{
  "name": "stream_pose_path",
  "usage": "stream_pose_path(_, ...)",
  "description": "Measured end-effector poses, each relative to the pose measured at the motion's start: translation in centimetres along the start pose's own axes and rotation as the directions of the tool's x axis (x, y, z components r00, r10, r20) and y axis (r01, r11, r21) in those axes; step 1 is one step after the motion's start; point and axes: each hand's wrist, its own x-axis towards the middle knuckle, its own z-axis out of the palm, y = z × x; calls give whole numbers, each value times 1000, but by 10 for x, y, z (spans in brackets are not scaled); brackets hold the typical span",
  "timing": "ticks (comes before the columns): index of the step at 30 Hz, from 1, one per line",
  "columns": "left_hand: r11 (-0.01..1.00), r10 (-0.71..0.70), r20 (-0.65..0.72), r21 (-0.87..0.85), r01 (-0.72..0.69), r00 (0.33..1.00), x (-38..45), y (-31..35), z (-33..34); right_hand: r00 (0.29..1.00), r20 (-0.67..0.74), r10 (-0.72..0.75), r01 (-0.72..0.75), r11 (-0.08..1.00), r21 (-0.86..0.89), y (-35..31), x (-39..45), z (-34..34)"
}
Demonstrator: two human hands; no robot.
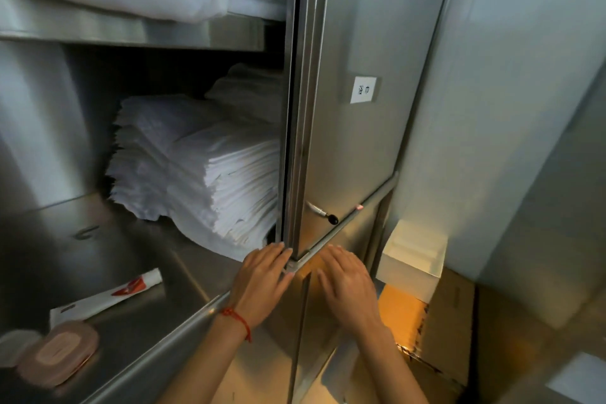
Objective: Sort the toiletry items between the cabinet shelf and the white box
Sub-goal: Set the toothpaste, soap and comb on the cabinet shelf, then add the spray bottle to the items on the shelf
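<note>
**Toiletries to the left, white box to the right, hands between them at the door corner**

Both hands sit at the lower corner of the steel cabinet door (347, 128), holding nothing. The left hand (262, 279), with a red string at its wrist, lies flat with straight fingers, its fingertips touching the door's edge where it meets the front lip of the cabinet shelf (131, 256). The right hand (347, 285) is spread flat with loosely straight fingers just below the door's bottom rail; whether it presses on the lower panel or only hovers near it cannot be told.

The toiletry items lie on the shelf well to the left of the hands and nearer the viewer. The toothpaste tube (108, 297) lies flat, its long axis running from lower left to upper right, the capped end pointing toward the left hand. Just beside its lower end rests a brown soap case (62, 356), and a pale round object (16, 346) next to it is cut by the frame edge and too blurred to name.

The white box (410, 259) stands outside the cabinet, to the right of the hands and near the right one, on top of a cardboard carton (449, 315). So the left hand is probably the nearer for a pickup, the right for a drop.

The box's interior is barely visible, so its contents are unknown. The door hides the shelf's right part, and a stack of white folded linen (203, 167) fills the back.
</note>
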Motion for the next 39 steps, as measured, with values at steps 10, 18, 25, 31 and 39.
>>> stream_pose_path(10, 962, 256, -46, -85, -259, 966, 5, 45, 7, 956, 51, 290, -279, 948, -155, 17, -49, -41)
stream_pose_path(18, 894, 399, 48, -242, -376, 916, 8, 106, 25, 884, -23, 468, -457, 850, -263, 39, -101, -89)
stream_pose_path(25, 808, 533, -14, -287, -514, 846, 4, 182, 32, 792, -115, 600, -600, 728, -332, 60, -156, -140)
stream_pose_path(31, 765, 605, 49, -314, -562, 795, -9, 245, 38, 731, -186, 656, -672, 646, -361, 69, -205, -186)
stream_pose_path(39, 662, 721, 78, -371, -652, 688, -36, 324, 29, 649, -300, 700, -756, 549, -356, 67, -269, -242)
